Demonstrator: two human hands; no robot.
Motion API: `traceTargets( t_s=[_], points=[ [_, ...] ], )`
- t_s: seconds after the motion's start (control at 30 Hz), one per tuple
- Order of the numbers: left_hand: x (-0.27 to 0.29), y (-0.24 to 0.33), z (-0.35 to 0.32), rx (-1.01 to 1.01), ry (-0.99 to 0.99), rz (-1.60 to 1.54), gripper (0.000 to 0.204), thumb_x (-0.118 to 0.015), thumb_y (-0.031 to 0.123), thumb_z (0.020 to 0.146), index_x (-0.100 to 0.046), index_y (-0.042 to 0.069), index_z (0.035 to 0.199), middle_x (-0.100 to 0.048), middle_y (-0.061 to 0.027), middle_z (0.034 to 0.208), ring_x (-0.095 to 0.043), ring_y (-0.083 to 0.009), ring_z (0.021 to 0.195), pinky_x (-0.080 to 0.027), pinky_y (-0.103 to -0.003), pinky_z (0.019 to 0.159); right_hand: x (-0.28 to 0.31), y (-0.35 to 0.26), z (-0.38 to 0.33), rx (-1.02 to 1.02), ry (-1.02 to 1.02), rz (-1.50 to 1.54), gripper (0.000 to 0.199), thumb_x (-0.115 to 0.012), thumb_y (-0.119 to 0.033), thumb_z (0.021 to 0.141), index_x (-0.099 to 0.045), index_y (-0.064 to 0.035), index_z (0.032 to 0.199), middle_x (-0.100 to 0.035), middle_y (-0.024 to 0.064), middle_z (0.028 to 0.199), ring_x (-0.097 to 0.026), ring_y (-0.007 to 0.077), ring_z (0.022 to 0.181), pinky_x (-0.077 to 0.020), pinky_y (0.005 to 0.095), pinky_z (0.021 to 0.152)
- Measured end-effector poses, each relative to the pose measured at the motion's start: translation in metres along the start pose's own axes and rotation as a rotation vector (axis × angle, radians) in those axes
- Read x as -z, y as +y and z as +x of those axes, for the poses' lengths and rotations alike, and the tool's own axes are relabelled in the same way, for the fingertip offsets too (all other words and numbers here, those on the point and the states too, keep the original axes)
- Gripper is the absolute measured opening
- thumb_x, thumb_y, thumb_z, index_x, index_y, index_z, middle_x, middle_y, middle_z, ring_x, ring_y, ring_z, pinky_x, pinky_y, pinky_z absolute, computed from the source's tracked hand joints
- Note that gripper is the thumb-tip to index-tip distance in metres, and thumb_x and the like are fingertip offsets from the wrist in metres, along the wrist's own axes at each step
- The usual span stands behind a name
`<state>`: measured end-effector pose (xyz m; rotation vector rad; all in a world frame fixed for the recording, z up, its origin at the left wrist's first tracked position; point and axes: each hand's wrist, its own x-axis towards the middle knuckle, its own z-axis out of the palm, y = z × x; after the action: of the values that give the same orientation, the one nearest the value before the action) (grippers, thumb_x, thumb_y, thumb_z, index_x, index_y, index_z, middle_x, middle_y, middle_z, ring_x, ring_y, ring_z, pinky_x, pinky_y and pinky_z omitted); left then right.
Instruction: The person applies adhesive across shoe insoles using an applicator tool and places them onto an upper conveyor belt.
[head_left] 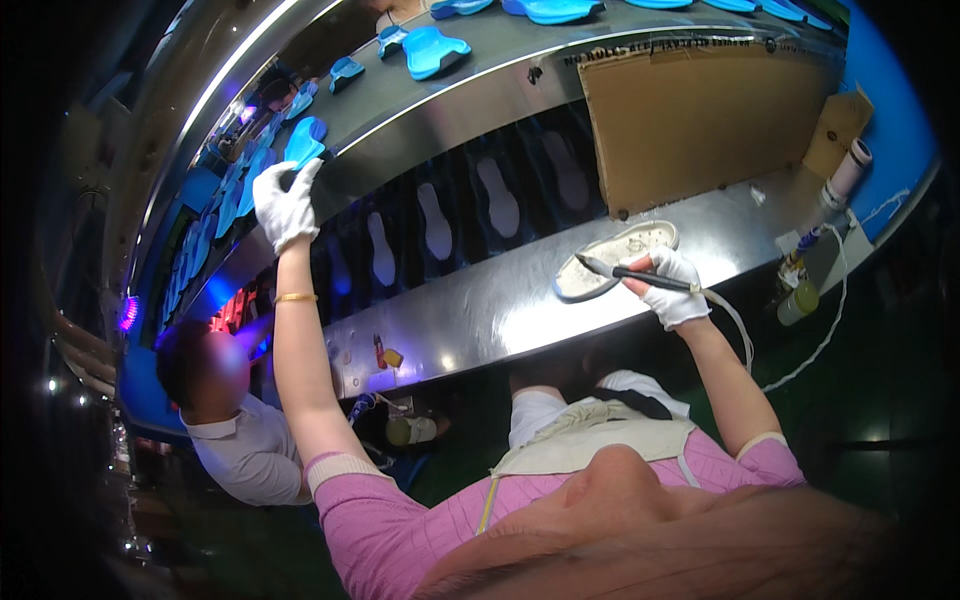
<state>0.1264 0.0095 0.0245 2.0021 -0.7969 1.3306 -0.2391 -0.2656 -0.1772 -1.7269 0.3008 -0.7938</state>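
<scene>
My left hand point(287, 205), in a white glove, reaches up to the raised belt. Its thumb and fingers are at the near end of a bright blue sole-shaped piece point(305, 145) and seem to pinch it. My right hand point(668, 288), gloved with bare fingertips, grips a dark-handled brush point(655, 279) with a pale tube trailing from it. The brush's pointed tip lies over a white shoe sole point(620, 262), hollow side up on the metal bench point(480, 335). That sole lies just left of my right hand.
Several blue pieces point(435, 52) line the raised belt point(500, 45). Pale soles point(497, 195) sit in the dark lower channel. A cardboard sheet point(700, 125) stands at the back right, near a roll point(848, 172) and a hanging bottle point(797, 302). A co-worker point(235, 420) sits at left.
</scene>
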Motion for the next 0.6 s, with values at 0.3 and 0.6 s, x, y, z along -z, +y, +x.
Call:
traceTargets(
  t_s=[0.3,0.6],
  points=[
    [0.120,0.086,-0.024,0.438,0.116,-1.337,0.041,-0.046,0.037,0.092,-0.059,0.002,0.077,-0.061,-0.0163,0.093,-0.058,-0.0252,0.087,-0.049,-0.037,0.078,-0.013,0.013,-0.004,-0.207,-0.015,0.495,0.015,-0.064,0.000,0.079,-0.052,-0.0037,0.088,-0.059,0.0069,0.079,-0.058,0.0118,0.067,-0.0486,0.0246,0.062],
    [0.034,0.127,-0.195,1.063,-0.773,-2.207,0.047,-0.037,0.052,0.089,-0.053,0.009,0.079,-0.051,-0.0150,0.095,-0.049,-0.0293,0.085,-0.046,-0.039,0.072,-0.023,-0.012,-0.022,-0.273,-0.090,0.654,0.018,-0.065,-0.001,0.078,-0.051,-0.0055,0.089,-0.060,0.0060,0.080,-0.060,0.0127,0.069,-0.0484,0.0239,0.063]
  ],
)
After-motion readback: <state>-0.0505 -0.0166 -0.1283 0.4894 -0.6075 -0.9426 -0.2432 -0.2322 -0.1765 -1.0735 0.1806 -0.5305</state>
